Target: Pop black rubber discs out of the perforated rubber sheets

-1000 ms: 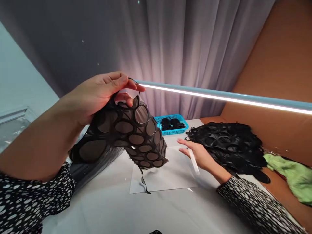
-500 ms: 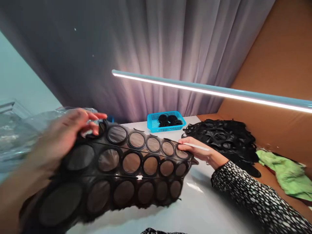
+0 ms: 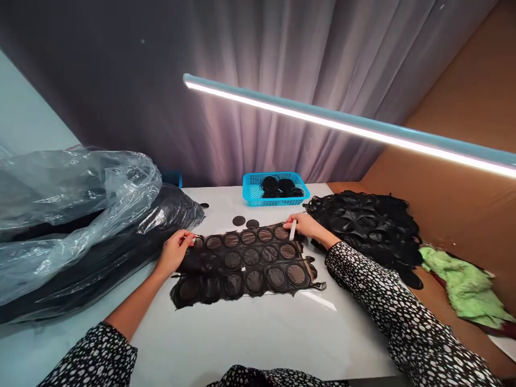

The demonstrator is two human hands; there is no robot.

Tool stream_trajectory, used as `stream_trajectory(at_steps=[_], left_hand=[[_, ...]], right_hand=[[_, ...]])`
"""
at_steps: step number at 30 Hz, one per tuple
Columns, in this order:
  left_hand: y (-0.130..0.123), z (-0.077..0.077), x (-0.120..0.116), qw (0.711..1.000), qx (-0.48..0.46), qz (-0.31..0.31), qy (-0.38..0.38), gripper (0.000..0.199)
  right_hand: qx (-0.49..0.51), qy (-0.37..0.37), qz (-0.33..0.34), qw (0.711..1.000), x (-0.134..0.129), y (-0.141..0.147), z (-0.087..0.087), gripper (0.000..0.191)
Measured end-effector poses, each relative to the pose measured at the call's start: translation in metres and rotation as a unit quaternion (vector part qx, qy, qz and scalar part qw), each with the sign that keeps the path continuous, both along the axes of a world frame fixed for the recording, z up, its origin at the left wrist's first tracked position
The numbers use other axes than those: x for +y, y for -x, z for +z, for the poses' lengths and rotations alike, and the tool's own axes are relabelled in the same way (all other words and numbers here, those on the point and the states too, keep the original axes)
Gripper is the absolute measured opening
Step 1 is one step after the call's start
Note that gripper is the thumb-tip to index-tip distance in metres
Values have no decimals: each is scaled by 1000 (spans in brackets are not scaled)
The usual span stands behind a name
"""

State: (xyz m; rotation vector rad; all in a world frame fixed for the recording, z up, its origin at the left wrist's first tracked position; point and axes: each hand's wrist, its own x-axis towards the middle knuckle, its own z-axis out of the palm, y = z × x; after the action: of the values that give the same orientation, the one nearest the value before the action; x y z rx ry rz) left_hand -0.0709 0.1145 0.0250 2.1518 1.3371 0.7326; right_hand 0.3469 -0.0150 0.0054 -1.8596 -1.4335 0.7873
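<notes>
A thin black sheet (image 3: 252, 258) moulded with rows of round rings lies on the white table, its edges ragged with flash. My left hand (image 3: 176, 250) pinches its far left corner. At the far right corner my right hand (image 3: 301, 226) grips the same sheet, and a short white stick-like tool (image 3: 293, 230) is tucked in those fingers. Just behind the sheet lie two loose dark discs, one of them this disc (image 3: 238, 221).
A blue perforated basket (image 3: 276, 202) at the back holds bundles of black rings. A heap of black ring scraps (image 3: 366, 228) lies right, beside a green cloth (image 3: 463, 287). Clear plastic bags (image 3: 80, 215) bulge on the left. A lit tube lamp (image 3: 342, 118) crosses above.
The sheet has come down from a raised, tilted hold near the camera to lie on the table. Both hands moved away from me with it, still at its corners.
</notes>
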Motion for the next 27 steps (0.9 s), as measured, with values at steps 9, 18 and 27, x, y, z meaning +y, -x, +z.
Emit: stream_trajectory(at_steps=[9, 18, 27], left_hand=[[-101, 8, -79, 928, 214, -209, -224, 33], [-184, -29, -137, 822, 139, -527, -163, 63], [-183, -20, -143, 804, 97, -568, -151, 69]], right_hand=[[200, -122, -67, 970, -34, 7, 20, 67], [187, -127, -81, 971, -49, 6, 17, 37], [95, -44, 66, 992, -52, 4, 13, 26]])
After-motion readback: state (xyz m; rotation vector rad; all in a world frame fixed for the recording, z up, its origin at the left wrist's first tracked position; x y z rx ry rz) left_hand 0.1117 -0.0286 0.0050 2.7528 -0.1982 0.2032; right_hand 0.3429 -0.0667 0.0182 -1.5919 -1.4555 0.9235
